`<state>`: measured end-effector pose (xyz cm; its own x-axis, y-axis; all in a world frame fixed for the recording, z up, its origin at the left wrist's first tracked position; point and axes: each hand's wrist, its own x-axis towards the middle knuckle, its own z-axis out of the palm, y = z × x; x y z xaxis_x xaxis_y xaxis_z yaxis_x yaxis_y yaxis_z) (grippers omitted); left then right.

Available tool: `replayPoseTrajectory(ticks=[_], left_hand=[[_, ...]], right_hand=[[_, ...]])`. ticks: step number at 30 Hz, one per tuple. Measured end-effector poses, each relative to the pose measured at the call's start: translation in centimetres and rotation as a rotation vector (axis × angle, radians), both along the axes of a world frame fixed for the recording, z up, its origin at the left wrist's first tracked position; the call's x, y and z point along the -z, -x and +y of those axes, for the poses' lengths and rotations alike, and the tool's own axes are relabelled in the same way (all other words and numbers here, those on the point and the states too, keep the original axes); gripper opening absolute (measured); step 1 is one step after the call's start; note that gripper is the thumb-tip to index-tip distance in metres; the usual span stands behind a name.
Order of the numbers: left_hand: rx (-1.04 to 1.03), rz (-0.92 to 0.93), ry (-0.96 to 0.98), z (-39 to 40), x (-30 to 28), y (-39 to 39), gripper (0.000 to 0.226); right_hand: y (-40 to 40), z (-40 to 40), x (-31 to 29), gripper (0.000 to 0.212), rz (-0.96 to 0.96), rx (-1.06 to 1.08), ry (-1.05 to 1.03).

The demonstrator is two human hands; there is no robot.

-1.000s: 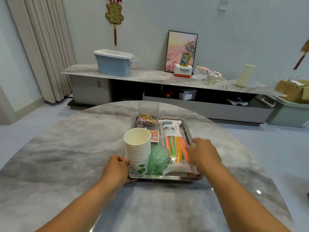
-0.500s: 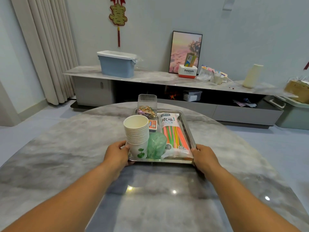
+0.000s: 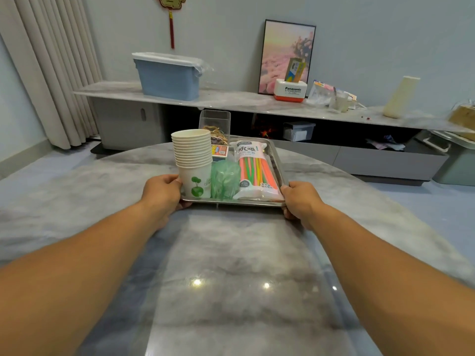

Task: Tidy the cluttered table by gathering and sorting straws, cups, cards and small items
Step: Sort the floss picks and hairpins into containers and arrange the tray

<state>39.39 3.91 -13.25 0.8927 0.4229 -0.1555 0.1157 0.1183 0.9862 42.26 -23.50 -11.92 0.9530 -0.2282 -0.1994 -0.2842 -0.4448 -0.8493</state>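
Note:
A steel tray (image 3: 232,202) sits on the round marble table (image 3: 231,265). On it stand a stack of white paper cups (image 3: 192,160), a roll of green plastic bags (image 3: 225,179), a pack of coloured straws (image 3: 253,170), a small orange card box (image 3: 219,152) and a clear box of small clips (image 3: 215,124). My left hand (image 3: 163,192) grips the tray's near left corner. My right hand (image 3: 299,199) grips its near right corner.
Beyond the table runs a low marble console (image 3: 231,100) with a blue bin (image 3: 168,77), a framed picture (image 3: 286,55), a white Panasonic box (image 3: 290,90) and a cream vase (image 3: 401,96). Curtains (image 3: 48,68) hang at the left. A green storage box (image 3: 457,158) stands on the floor at right.
My right hand has left the straw pack and taken the tray's near right corner. Both hands now grip the tray, which appears nearer to me.

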Motion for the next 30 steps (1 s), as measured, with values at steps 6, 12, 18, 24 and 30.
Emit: replayPoseTrajectory(ticks=[6, 12, 18, 24, 30], left_hand=[[0.011, -0.022, 0.013, 0.3, 0.5, -0.6, 0.024], [0.019, -0.105, -0.08, 0.3, 0.8, 0.1, 0.026], [0.013, -0.196, -0.292, 0.1, 1.6, 1.2, 0.039], [0.047, -0.196, -0.475, 0.2, 1.5, 1.4, 0.051], [0.005, -0.151, -0.396, 0.8, 2.1, 0.8, 0.043]], right_hand=[[-0.5, 0.7, 0.2, 0.029, -0.008, 0.015, -0.051], [0.3, 1.0, 0.2, 0.034, -0.01, 0.029, -0.094], [2.2, 0.6, 1.6, 0.036, -0.23, 0.007, -0.054], [3.1, 1.1, 1.7, 0.022, -0.324, -0.007, 0.081], [3.2, 1.1, 1.7, 0.022, -0.329, -0.015, 0.082]])
